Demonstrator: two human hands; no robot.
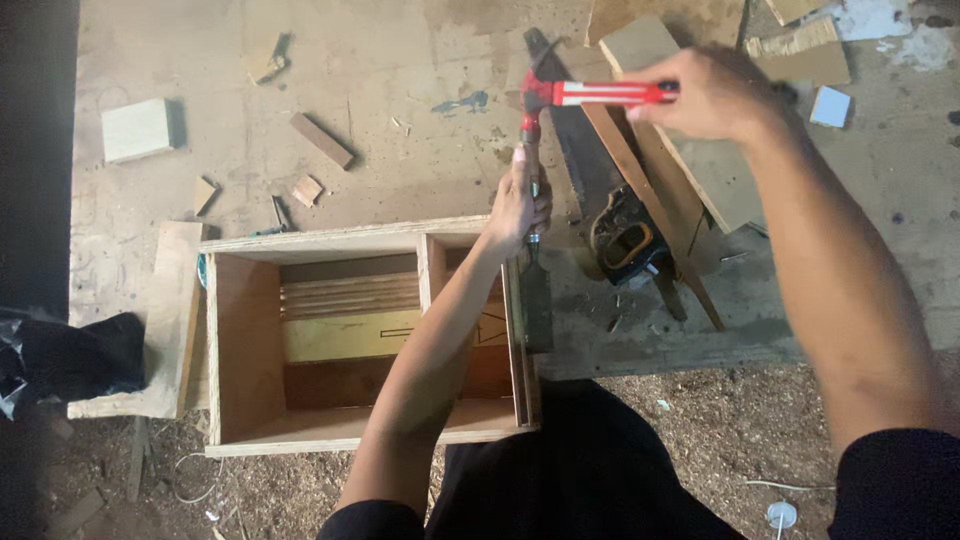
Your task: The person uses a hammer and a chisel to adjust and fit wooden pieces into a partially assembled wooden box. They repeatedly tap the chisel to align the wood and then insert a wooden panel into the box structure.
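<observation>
Nearest the camera, dark clothing is filling the bottom edge, and both forearms are cut off there by the frame. Sawdust is covering the ground in front.

An open plywood box [245,340] is lying on its side, with an inner divider [432,275] splitting it into two compartments. The left forearm is crossing the smaller right compartment and hiding much of its interior; a drawn marking on the yellowish back panel is only partly showing.

The left hand [518,200] is wrapping closed around the handle of a chisel [536,300]. The fingers are covering the handle almost fully; the dark blade is pointing down along the outside of the box's right wall, just beside it. Whether the edge is touching wood is hard to make out.

The right hand [710,95] is gripping, fully closed, the red-and-white handle of a hammer [585,95], held roughly level. The hammer's head is sitting right above the chisel's top; contact cannot be told.

Beyond, a handsaw [600,190] with a black handle is lying on the workbench [400,60], partly under wooden strips [650,190]. Farther out, offcut blocks [320,140] and a pale square block [137,130] are scattered. A black bag [70,355] is sitting at the left edge.
</observation>
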